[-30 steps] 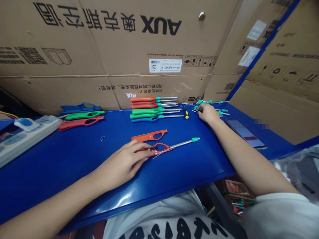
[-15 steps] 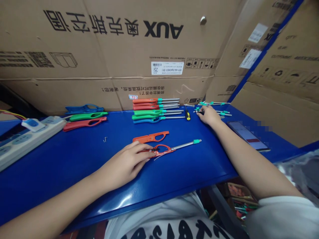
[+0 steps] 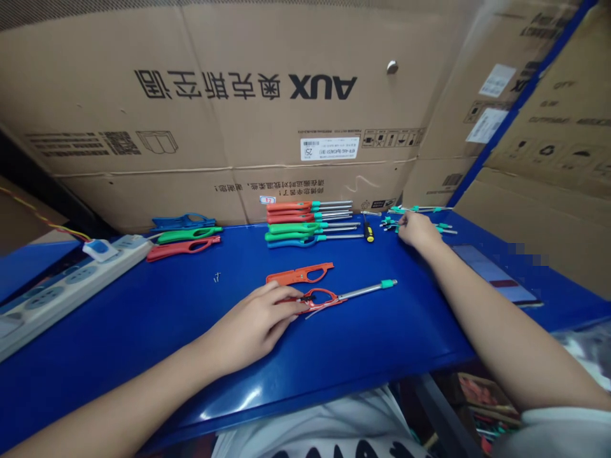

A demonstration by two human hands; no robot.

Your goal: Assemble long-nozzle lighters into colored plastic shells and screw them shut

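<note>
My left hand point(image 3: 267, 315) is closed on the handle of an opened orange stick lighter point(image 3: 324, 298), which lies on the blue table with its inner parts showing. A metal tube with a green collar point(image 3: 387, 284) points right from it, and a thin wire or tube hangs by the handle loop. Just behind lies the loose orange half-shell point(image 3: 300, 274). At the back right, my right hand point(image 3: 420, 232) reaches into a pile of green-tipped metal tubes point(image 3: 443, 227). Its fingers are curled together, and whatever lies between them is hidden.
Several assembled lighters point(image 3: 293, 218) lie in a stack, with a small screwdriver point(image 3: 368, 230) beside them. Coloured half-shells point(image 3: 186, 248), tiny screws point(image 3: 217, 277) and a power strip point(image 3: 71, 286) are on the left. A phone point(image 3: 496, 273) lies right. Cardboard point(image 3: 229, 133) walls the back.
The view has tilted upward a little. My right hand's fingers have drawn in at the green-tipped tubes, and a dark piece at its fingertips no longer shows. My left hand keeps its hold.
</note>
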